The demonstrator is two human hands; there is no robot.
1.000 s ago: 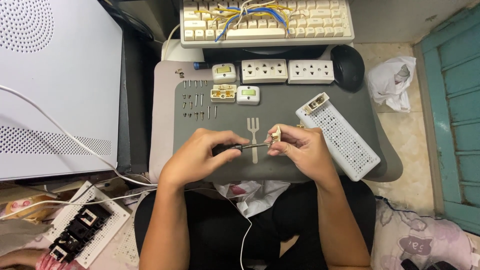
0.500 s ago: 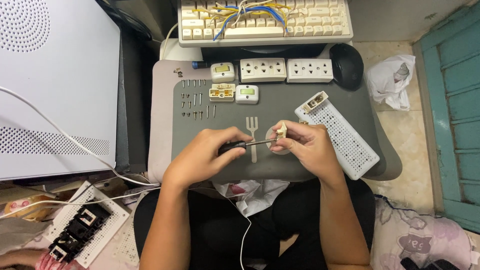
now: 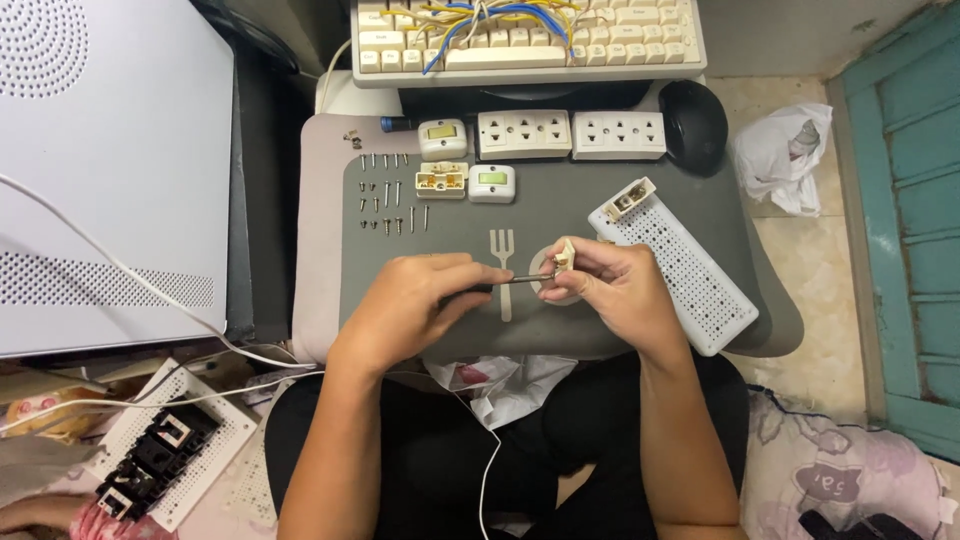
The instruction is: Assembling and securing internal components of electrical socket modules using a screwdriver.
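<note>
Working over a grey mat (image 3: 600, 200) laid across the lap, a person is gripping a screwdriver (image 3: 505, 281) in the left hand (image 3: 425, 300), its metal shaft pointing right into a small cream socket part (image 3: 562, 255) that the right hand (image 3: 615, 290) is pinching between thumb and fingers. Both hands are closed around what they are holding, just above the mat's printed fork symbol (image 3: 502, 250).

Lying near the right hand is a long white perforated casing (image 3: 680, 270), angled across the mat. Rows of loose screws (image 3: 390, 195) are sitting at the mat's upper left, beside an opened switch module (image 3: 441, 180) and two small white switch units (image 3: 491, 182). Two white multi-outlet socket plates (image 3: 570, 134) are lining the far edge, next to a black computer mouse (image 3: 693, 125). A keyboard (image 3: 530, 40) draped with coloured wires (image 3: 480, 18) is resting beyond them. At lower left, another perforated panel with black parts (image 3: 160, 455) is lying on the floor, crossed by a white cable (image 3: 150, 300).
</note>
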